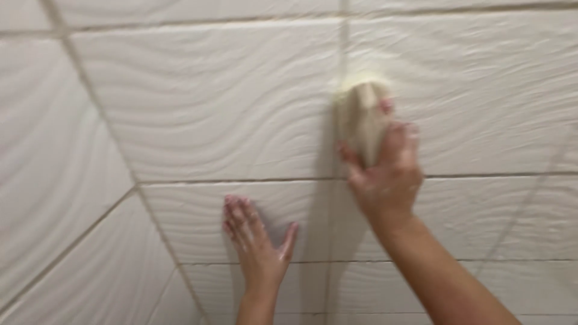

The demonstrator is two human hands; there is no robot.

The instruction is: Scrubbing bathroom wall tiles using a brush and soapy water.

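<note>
My right hand (385,171) grips a pale beige scrubbing brush (361,117) and presses its top end against a vertical grout line of the white tiled wall (211,102). My left hand (256,241) lies flat on the wall lower down and to the left, fingers spread and pointing up, holding nothing. The tiles are large, white and have a wavy raised pattern. The picture is blurred, so the brush's bristles cannot be made out.
A wall corner (129,174) runs diagonally down the left side, where a second tiled wall (42,150) meets this one. Horizontal grout lines (241,180) cross between the two hands and below them.
</note>
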